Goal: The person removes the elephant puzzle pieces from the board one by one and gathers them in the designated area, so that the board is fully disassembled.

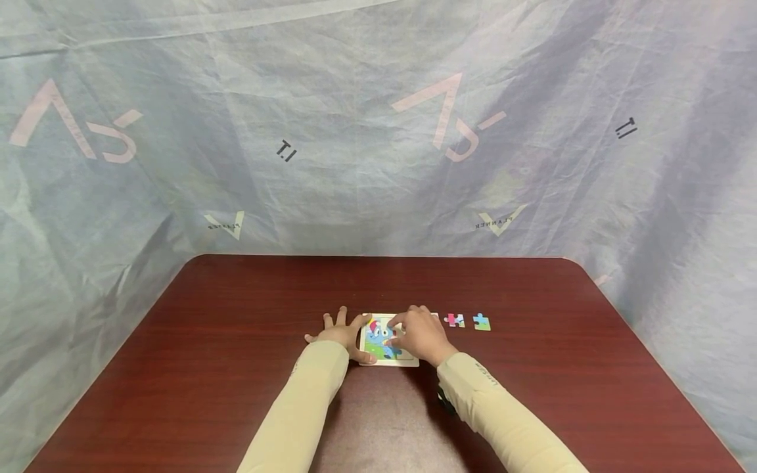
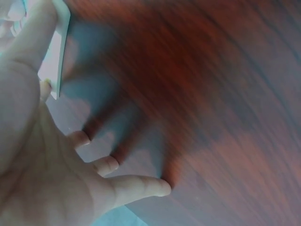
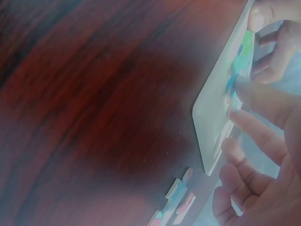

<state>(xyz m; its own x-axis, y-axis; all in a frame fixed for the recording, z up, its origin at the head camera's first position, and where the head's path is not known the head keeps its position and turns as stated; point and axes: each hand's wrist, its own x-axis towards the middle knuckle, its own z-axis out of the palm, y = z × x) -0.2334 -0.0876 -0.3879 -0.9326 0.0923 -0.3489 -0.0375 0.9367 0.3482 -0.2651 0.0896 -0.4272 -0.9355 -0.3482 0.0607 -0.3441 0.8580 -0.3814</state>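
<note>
A flat jigsaw board (image 1: pixel 408 362) with a pale frame and a blue cartoon picture lies on the table. My left hand (image 1: pixel 336 336) spreads its fingers at the board's left side, thumb and index finger resting on the frame and the other fingers on the tabletop. Over the board's right part is my right hand (image 1: pixel 423 334), partly covering it. Its thumb and index finger pinch a puzzle piece (image 3: pixel 231 84) at the picture; most of that piece is hidden. Right of the board lie a pink puzzle piece (image 1: pixel 455 320) and a blue-green puzzle piece (image 1: pixel 481 322).
The reddish-brown wooden table (image 1: pixel 236 315) extends around the board, with rounded far corners. A grey printed cloth (image 1: pixel 355 184) hangs behind the table and along its sides.
</note>
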